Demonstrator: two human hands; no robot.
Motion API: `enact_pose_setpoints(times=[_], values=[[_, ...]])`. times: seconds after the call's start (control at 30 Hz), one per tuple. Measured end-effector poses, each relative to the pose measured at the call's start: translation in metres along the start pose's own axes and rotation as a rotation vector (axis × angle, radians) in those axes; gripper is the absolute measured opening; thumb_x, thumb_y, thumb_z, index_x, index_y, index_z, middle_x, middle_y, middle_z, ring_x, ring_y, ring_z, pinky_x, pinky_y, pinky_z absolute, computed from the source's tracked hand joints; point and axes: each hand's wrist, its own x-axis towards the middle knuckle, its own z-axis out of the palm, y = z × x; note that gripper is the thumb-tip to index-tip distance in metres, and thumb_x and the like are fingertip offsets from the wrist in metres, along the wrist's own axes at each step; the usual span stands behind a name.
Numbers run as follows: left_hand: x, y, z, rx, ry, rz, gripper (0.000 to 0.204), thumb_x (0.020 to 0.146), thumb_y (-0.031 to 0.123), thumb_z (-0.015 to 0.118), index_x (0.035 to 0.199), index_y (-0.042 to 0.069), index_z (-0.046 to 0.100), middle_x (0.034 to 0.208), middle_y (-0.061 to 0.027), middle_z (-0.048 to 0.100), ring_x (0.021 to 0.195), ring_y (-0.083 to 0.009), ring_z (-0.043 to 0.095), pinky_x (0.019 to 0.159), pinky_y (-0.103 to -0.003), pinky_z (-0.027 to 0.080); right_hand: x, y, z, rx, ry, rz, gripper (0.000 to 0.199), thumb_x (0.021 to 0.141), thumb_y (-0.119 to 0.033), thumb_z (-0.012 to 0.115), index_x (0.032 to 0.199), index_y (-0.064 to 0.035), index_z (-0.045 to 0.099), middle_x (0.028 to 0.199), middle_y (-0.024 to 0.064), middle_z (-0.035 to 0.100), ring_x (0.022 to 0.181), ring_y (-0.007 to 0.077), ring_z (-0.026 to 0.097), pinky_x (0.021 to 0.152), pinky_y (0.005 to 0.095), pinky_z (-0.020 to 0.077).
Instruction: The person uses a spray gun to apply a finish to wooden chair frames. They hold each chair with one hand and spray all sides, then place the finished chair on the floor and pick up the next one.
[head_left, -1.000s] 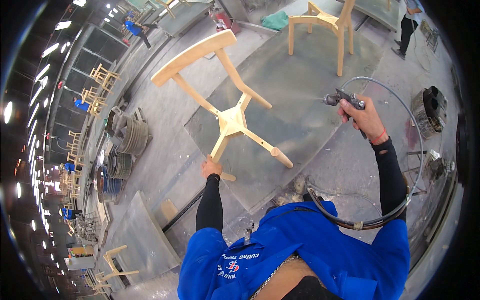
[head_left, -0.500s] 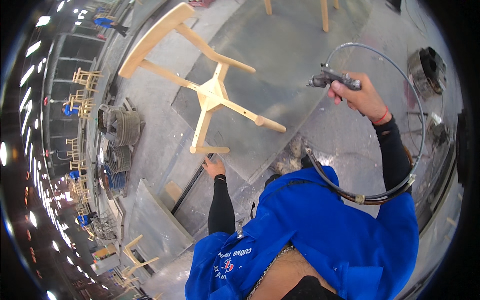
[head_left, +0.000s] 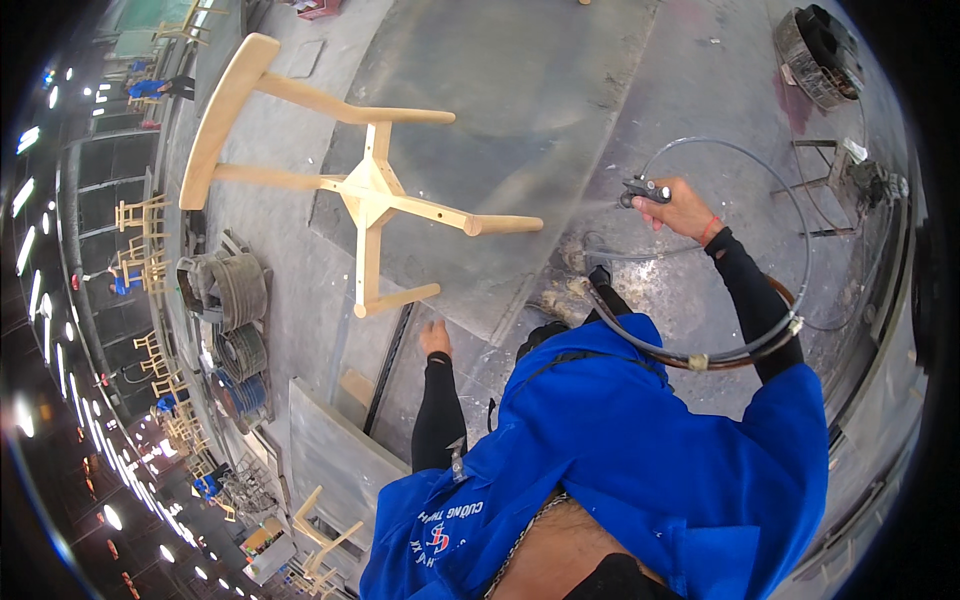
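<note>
right hand clamped on spray gun, nozzle aimed left at chair | hose looping from gun round right arm | bare-wood chair frame lying legs-out on grey platform | left hand open, fingers apart, holding nothing, just below nearest leg tip, not touching

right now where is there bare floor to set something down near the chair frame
Bare grey floor beyond the chair frame, toward the spray gun in the right hand. Crowded along the left: stacked buckets below the frame.
</note>
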Motion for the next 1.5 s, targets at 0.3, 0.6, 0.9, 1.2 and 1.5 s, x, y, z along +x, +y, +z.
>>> enact_pose_setpoints(times=[0.3, 0.6, 0.9, 1.2, 1.5], values=[[-0.057, 0.231, 0.148, -0.273, -0.101, 0.528, 0.081, 0.088, 0.048, 0.077, 0.142, -0.002, 0.044, 0.114, -0.0146, 0.062, 0.097, -0.0260, 0.060, 0.087, -0.040, 0.053, -0.051, -0.010, -0.009, 0.216, 0.169, 0.090, 0.032, 0.095, -0.030, 0.072, 0.106, -0.0005, 0.071, 0.087, 0.0057, 0.073, 0.063, 0.0087, 0.063, 0.047, 0.0245, 0.0424], [-0.055, 0.231, 0.177, -0.283, 0.162, 0.562, 0.089, 0.075, 0.020, 0.076, 0.146, -0.005, 0.031, 0.122, -0.0259, 0.061, 0.112, -0.0413, 0.063, 0.101, -0.046, 0.048, -0.115, -0.036, -0.021, 0.309, 0.338, 0.016, 0.030, 0.096, -0.023, 0.067, 0.119, -0.0026, 0.067, 0.093, 0.0045, 0.072, 0.085, 0.0103, 0.069, 0.051, 0.0229, 0.0496], [-0.098, 0.176, 0.040, -0.328, -0.205, 0.619, 0.055, 0.076, 0.011, 0.076, 0.124, 0.001, 0.051, 0.101, -0.0098, 0.064, 0.089, -0.0213, 0.066, 0.077, -0.036, 0.057, -0.101, -0.083, -0.015, 0.379, 0.365, -0.113, 0.042, 0.101, -0.023, 0.061, 0.138, -0.0025, 0.060, 0.092, 0.0048, 0.068, 0.075, 0.0099, 0.064, 0.044, 0.0201, 0.0357], [-0.105, 0.205, -0.078, -0.279, -0.442, 0.482, 0.054, 0.079, 0.017, 0.073, 0.129, 0.005, 0.058, 0.105, -0.0080, 0.069, 0.088, -0.0201, 0.071, 0.068, -0.035, 0.062, -0.083, -0.231, 0.004, 0.379, 0.300, -0.762, 0.054, 0.102, -0.034, 0.062, 0.140, 0.0030, 0.056, 0.093, 0.0090, 0.067, 0.073, 0.0099, 0.059, 0.047, 0.0200, 0.0351], [-0.072, 0.194, -0.079, -0.328, -0.179, 0.510, 0.048, 0.090, 0.019, 0.073, 0.132, -0.001, 0.058, 0.110, -0.0119, 0.070, 0.098, -0.0197, 0.069, 0.071, -0.037, 0.060, -0.079, -0.251, -0.007, 0.296, 0.217, -0.642, 0.051, 0.102, -0.037, 0.063, 0.135, 0.0018, 0.061, 0.089, 0.0061, 0.067, 0.072, 0.0092, 0.060, 0.046, 0.0208, 0.0356]])
